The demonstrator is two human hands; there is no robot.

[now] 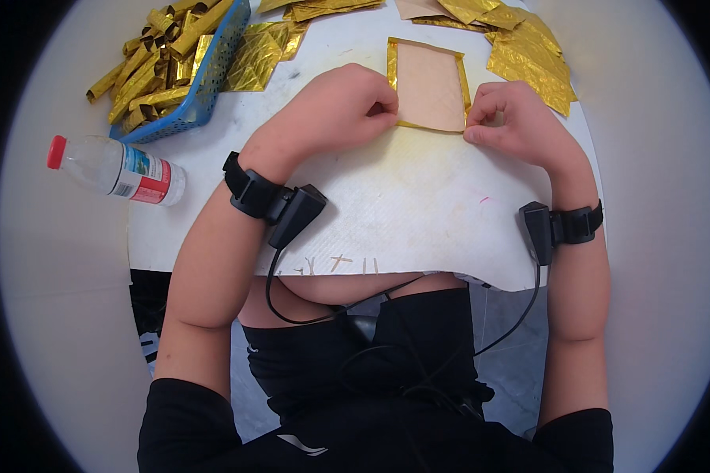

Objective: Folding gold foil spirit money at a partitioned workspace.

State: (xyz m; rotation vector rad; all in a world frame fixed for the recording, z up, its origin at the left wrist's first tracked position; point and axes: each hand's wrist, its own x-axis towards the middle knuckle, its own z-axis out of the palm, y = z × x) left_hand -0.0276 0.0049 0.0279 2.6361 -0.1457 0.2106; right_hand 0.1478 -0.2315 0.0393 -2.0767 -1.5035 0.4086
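1. I see the left hand (341,106) and right hand (511,118) pinching the gold-edged paper sheet's (429,85) near corners on the white board (402,205).
2. Risk, in my judgement: uneven pinching could skew or tear the thin sheet.

Bright, even light; fisheye-bent, dark-vignetted edges.

my left hand (335,106) and right hand (513,118) rest close together, fingers curled and pinching — forearms angled inward. both wrists wear black straps — each with a cable.
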